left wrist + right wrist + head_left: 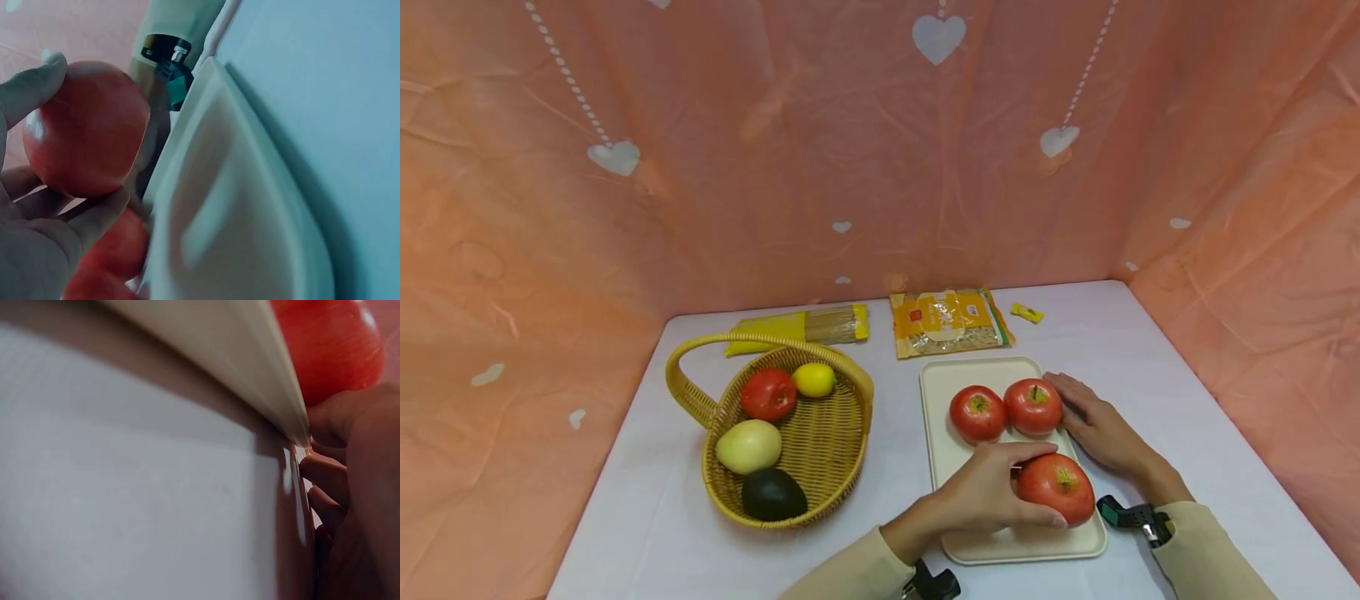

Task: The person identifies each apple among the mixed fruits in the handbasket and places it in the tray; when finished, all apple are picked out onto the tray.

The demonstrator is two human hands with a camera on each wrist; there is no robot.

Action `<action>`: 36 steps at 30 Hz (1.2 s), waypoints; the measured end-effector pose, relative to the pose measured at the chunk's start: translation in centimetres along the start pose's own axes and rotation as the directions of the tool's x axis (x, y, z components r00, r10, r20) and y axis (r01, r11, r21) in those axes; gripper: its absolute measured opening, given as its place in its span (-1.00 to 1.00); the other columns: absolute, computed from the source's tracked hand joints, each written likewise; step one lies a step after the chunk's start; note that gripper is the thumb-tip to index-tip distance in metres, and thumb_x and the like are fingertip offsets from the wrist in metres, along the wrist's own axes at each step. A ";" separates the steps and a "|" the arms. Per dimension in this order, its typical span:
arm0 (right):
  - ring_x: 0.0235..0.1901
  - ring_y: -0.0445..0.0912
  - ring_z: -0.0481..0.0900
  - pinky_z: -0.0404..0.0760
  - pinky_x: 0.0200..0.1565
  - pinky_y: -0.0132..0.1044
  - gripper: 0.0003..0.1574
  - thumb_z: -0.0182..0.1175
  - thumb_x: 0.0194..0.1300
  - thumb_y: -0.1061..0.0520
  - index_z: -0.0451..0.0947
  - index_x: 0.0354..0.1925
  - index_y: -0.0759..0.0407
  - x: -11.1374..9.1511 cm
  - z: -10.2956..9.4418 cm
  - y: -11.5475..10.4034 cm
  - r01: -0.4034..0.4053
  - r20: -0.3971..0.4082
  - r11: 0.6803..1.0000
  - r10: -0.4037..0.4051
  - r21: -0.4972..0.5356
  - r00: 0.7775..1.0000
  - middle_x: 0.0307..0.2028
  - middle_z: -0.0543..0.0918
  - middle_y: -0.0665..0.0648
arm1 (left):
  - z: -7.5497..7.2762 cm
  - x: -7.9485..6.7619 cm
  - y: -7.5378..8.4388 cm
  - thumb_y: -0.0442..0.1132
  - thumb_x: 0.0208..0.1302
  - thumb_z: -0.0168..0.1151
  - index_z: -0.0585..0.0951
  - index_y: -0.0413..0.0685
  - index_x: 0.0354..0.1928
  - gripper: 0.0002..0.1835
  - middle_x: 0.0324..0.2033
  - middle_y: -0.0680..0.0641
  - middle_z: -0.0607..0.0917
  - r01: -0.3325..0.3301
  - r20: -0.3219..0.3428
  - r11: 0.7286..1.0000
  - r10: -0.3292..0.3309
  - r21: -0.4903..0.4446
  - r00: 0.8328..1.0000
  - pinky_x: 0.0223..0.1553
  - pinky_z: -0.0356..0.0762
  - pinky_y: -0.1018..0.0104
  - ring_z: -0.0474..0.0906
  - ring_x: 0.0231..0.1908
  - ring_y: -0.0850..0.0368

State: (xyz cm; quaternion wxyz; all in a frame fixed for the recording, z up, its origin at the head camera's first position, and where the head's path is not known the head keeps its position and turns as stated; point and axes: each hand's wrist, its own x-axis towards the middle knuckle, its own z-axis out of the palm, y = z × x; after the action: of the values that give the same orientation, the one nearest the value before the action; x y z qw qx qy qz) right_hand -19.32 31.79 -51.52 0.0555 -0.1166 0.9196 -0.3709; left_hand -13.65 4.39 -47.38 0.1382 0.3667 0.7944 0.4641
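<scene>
My left hand (pixel 977 492) grips a large red apple (pixel 1060 487) from its left side, fingers behind and thumb in front. In the left wrist view this apple (pixel 87 131) is held between thumb and fingers, above the cream tray (pixel 250 219). Two more red apples, one on the left (pixel 977 414) and one on the right (pixel 1033 406), sit on the back half of the tray (pixel 1022 546). At the tray's right edge is my right hand (pixel 1108 429). Its thumb lies at the rim (pixel 275 381) beside an apple (pixel 337 344), its fingers curled below the edge.
Left of the tray stands a handled wicker basket (pixel 831 450) holding a red fruit (pixel 769 394), a lemon (pixel 814 380), a pale green fruit (pixel 748 446) and an avocado (pixel 775 494). Behind lie a noodle pack (pixel 831 325), an orange-yellow grain bag (pixel 951 321) and a small yellow packet (pixel 1027 312).
</scene>
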 end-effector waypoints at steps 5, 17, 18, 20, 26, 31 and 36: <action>0.68 0.48 0.01 0.07 0.50 0.65 -0.21 0.14 0.70 0.04 0.19 0.72 0.12 0.0 0.0 0.0 0.008 0.001 1.000 -0.008 0.001 1.000 0.69 0.16 0.43 | 1.0 0.8 -0.1 0.01 0.18 0.73 0.60 0.04 0.49 -0.16 0.29 0.20 0.73 0.050 -0.015 0.999 -0.050 0.018 0.999 0.23 0.51 0.62 0.57 0.18 0.53; 0.67 0.51 -0.02 0.02 0.51 0.66 -0.21 0.14 0.69 0.08 0.19 0.72 0.15 -0.2 0.1 0.1 0.024 -0.008 1.000 -0.024 0.008 1.000 0.69 0.15 0.46 | 2.1 1.6 -1.1 0.07 0.22 0.69 0.57 0.17 0.53 -0.16 0.31 0.25 0.70 0.114 0.007 0.988 -0.115 0.099 0.993 0.34 0.47 0.48 0.53 0.24 0.44; 0.67 0.51 -0.02 0.02 0.51 0.66 -0.21 0.14 0.69 0.07 0.19 0.72 0.15 -0.2 0.1 0.1 0.023 -0.009 1.000 -0.023 0.009 1.000 0.69 0.15 0.46 | 2.1 1.6 -1.2 0.07 0.23 0.68 0.56 0.16 0.54 -0.16 0.33 0.25 0.69 0.107 0.014 0.988 -0.109 0.111 0.994 0.35 0.46 0.48 0.53 0.24 0.44; 0.68 0.50 -0.03 0.02 0.52 0.66 -0.20 0.14 0.70 0.06 0.19 0.72 0.14 -0.1 0.0 0.0 0.020 -0.008 1.000 -0.020 0.010 1.000 0.69 0.15 0.45 | 2.0 1.6 -1.2 0.08 0.25 0.66 0.53 0.14 0.55 -0.15 0.36 0.24 0.68 0.091 0.022 0.986 -0.095 0.138 0.995 0.37 0.45 0.46 0.53 0.27 0.44; 0.68 0.48 -0.03 0.03 0.51 0.65 -0.20 0.14 0.70 0.04 0.18 0.73 0.10 0.0 -0.1 -0.2 0.008 0.002 1.000 -0.008 0.013 1.000 0.70 0.14 0.43 | 2.0 1.6 -1.2 0.10 0.30 0.62 0.50 0.04 0.58 -0.13 0.43 0.19 0.64 0.038 0.022 0.974 -0.044 0.223 0.999 0.45 0.40 0.42 0.52 0.37 0.42; 0.68 0.48 -0.01 0.06 0.51 0.65 -0.20 0.14 0.70 0.05 0.18 0.73 0.10 0.0 -0.2 -0.2 0.012 0.002 1.000 -0.012 0.010 1.000 0.69 0.16 0.42 | 2.1 1.6 -1.2 0.13 0.31 0.61 0.48 0.02 0.59 -0.12 0.46 0.18 0.62 0.026 0.020 0.967 -0.033 0.253 0.999 0.48 0.38 0.41 0.50 0.41 0.40; 0.68 0.49 -0.02 0.05 0.51 0.65 -0.21 0.14 0.70 0.05 0.19 0.72 0.13 0.0 -0.2 -0.3 0.011 0.001 1.000 -0.011 0.009 1.000 0.69 0.16 0.43 | 2.2 1.6 -1.3 0.14 0.31 0.60 0.49 0.03 0.59 -0.12 0.44 0.18 0.63 0.024 0.021 0.964 -0.030 0.264 0.999 0.47 0.38 0.42 0.52 0.39 0.41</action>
State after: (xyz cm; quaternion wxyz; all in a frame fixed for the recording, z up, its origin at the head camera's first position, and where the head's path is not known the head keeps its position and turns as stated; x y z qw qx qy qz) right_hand -19.30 31.70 -51.21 0.0543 -0.1216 0.9173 -0.3752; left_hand -14.14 6.53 -49.40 0.1045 0.3767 0.8522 0.3478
